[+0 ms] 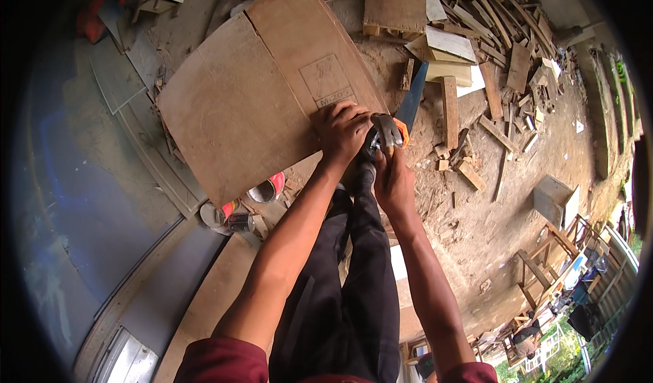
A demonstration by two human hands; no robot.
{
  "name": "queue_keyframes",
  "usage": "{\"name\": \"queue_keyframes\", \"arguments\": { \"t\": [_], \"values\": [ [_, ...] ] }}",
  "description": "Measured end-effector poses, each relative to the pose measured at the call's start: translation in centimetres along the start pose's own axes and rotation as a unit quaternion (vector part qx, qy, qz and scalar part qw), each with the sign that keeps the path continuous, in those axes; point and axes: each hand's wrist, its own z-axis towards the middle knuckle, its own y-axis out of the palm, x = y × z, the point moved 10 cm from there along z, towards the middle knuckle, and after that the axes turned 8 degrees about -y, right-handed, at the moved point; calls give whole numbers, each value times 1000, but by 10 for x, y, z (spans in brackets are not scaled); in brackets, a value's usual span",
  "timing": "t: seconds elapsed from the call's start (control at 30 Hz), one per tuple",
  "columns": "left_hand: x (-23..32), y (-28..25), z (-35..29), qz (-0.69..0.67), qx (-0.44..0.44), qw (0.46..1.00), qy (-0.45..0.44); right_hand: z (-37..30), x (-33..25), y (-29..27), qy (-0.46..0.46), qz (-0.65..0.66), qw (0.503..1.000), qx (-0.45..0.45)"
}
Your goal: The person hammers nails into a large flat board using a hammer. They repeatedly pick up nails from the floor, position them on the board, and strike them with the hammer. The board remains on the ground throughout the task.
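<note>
A large brown box-like piece (231, 104), with flat panels, a seam and a printed mark, fills the area ahead and left of centre. My left hand (342, 132) lies at its near right corner, fingers curled and closed; whatever they pinch is hidden. Close beside it, my right hand (395, 182) is wrapped round the short visible part of a hammer's handle. The dark metal hammer head (388, 132) sits right next to my left fingers. Just beyond it, a handsaw (413, 101) with a blue blade and orange handle is partly covered by the hammer.
Wood offcuts (503, 22) pile up at the far right, with loose blocks (469, 172) scattered on the dirt floor. Open cans (266, 189) stand left of my legs. Grey sheets (88, 199) cover the left side. A wooden frame (544, 267) stands at the right.
</note>
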Motion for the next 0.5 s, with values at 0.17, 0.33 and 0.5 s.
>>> {"name": "queue_keyframes", "arguments": {
  "t": [0.17,0.33,0.5],
  "values": [
    [3,-3,0,-6,2,1000,0,-5,5,0,4,10,1000,5],
    [10,-6,2,3,2,1000,10,-11,2,-9,-77,10,995,64],
    [5,-5,1,-26,-2,1000,-8,-10,5,-2,-71,-26,997,35]
  ]
}}
